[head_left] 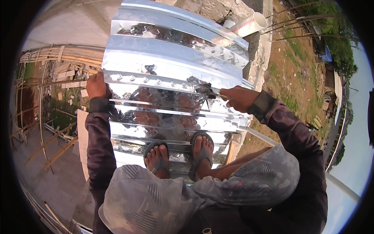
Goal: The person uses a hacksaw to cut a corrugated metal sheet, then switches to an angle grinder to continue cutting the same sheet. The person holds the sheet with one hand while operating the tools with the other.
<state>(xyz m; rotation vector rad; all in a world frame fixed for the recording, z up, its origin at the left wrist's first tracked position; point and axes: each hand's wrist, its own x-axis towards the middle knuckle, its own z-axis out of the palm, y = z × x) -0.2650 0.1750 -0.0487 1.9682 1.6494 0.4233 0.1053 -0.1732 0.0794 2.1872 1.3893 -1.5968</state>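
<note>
Crouched on a shiny corrugated metal roofing sheet with embossed ribs (171, 58), feet in grey flip-flop sandals (200, 154) planted on its near end. Left hand (96, 85) curled over the sheet's left edge, gripping it. Right hand (239, 98) closed around a thin dark-tipped brush-like tool (208, 90), tip touching the sheet near its right side. White plastic pipe (249, 24) beyond the far right corner. Bamboo poles (58, 52) well below, left.

No packages, labels, signs or screens in view.
</note>
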